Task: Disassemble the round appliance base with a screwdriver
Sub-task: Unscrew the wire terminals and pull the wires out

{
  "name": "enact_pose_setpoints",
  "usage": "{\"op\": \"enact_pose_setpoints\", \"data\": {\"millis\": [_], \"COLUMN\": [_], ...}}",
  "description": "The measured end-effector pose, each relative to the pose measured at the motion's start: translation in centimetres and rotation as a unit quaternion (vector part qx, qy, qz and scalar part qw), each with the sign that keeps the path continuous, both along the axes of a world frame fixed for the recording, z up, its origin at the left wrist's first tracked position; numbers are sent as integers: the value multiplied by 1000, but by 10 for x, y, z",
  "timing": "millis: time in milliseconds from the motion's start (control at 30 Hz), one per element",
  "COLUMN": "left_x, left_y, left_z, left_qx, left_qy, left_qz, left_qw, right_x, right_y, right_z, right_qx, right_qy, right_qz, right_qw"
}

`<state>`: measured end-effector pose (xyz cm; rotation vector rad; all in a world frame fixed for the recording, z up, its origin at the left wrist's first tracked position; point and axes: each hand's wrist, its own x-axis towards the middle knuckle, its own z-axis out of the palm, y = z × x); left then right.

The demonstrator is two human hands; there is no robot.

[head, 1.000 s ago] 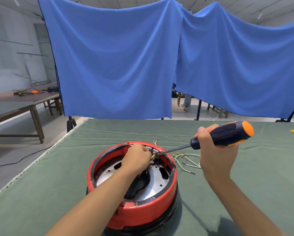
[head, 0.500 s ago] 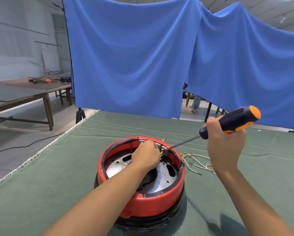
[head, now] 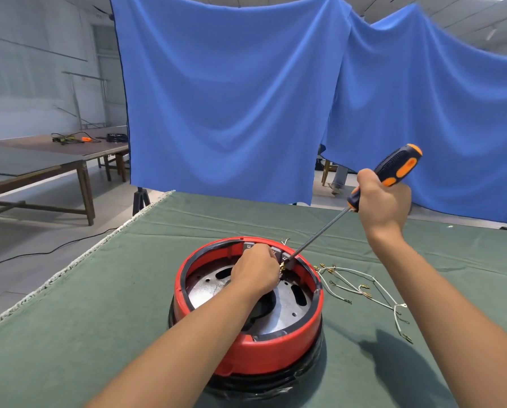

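Note:
The round appliance base (head: 275, 353) has a red rim over a black bottom and lies on the green table, with its silver metal plate (head: 287, 307) facing up. My left hand (head: 256, 269) reaches inside near the far rim and pinches a small brass wire terminal. My right hand (head: 383, 204) grips the black-and-orange screwdriver (head: 393, 169) by its handle. The shaft slants down-left, and its tip sits at the terminal beside my left fingers.
Loose white wires with brass terminals (head: 361, 288) lie on the green cloth (head: 99, 319) right of the base. The table's left edge (head: 78, 260) runs diagonally. Blue drapes (head: 231, 98) hang behind. A wooden table (head: 55, 160) stands far left.
My right hand has lifted the screwdriver handle higher, so the shaft slants more steeply. The tip stays at the terminal. My left hand keeps its hold; the camera view has shifted left.

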<state>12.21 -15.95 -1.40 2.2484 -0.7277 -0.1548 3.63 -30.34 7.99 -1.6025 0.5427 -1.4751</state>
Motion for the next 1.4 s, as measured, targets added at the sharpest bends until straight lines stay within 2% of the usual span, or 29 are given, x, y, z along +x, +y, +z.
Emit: {"op": "enact_pose_setpoints", "data": {"millis": [233,367,533,667,1067,1200,1400], "left_x": [2,2,1,2,0,-1,2], "left_y": [-2,-2,-2,-2,0,2,4], "left_z": [0,-1,0,-1,0,2,5], "left_qx": [10,14,17,15,6,-5,-36], "left_qy": [-7,-10,-11,-9,-2,22,56], "left_qz": [3,6,4,5,4,0,-21], "left_qw": [1000,1000,1000,1000,1000,1000,998], "right_x": [-30,-40,-40,-32,-16,-27,-48], "right_y": [34,56,69,55,13,17,20], "right_z": [-23,-40,-40,-27,-12,-20,-39], "right_qx": [-24,-69,-115,-78,1,-10,34], "right_qy": [-111,-128,-101,-79,-47,-78,-138], "right_qz": [11,42,91,36,4,9,12], "right_qw": [993,988,984,993,999,997,990]}}
